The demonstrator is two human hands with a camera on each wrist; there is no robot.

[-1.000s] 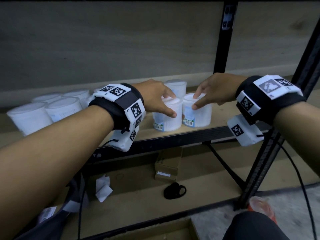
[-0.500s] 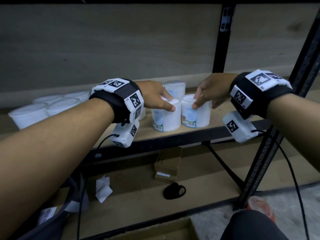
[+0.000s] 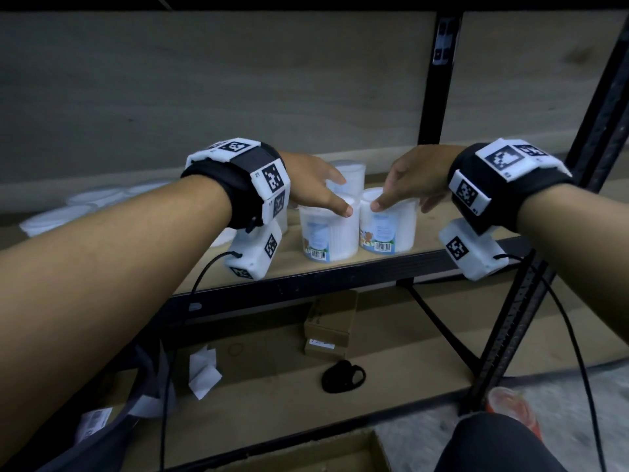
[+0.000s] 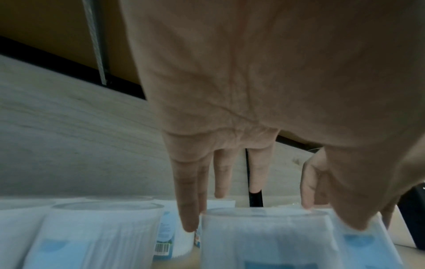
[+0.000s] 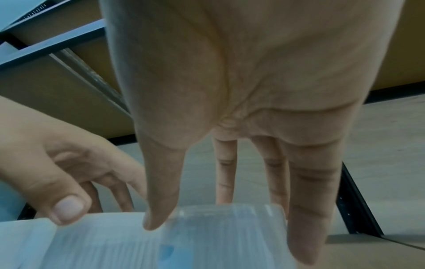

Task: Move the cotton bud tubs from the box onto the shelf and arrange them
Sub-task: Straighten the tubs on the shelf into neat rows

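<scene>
My left hand (image 3: 315,187) spans the top of one translucent white plastic cotton bud tub (image 3: 328,233) on the wooden shelf (image 3: 343,267), fingers straight; my right hand (image 3: 413,180) likewise straddles the touching neighbour tub (image 3: 388,226).
</scene>
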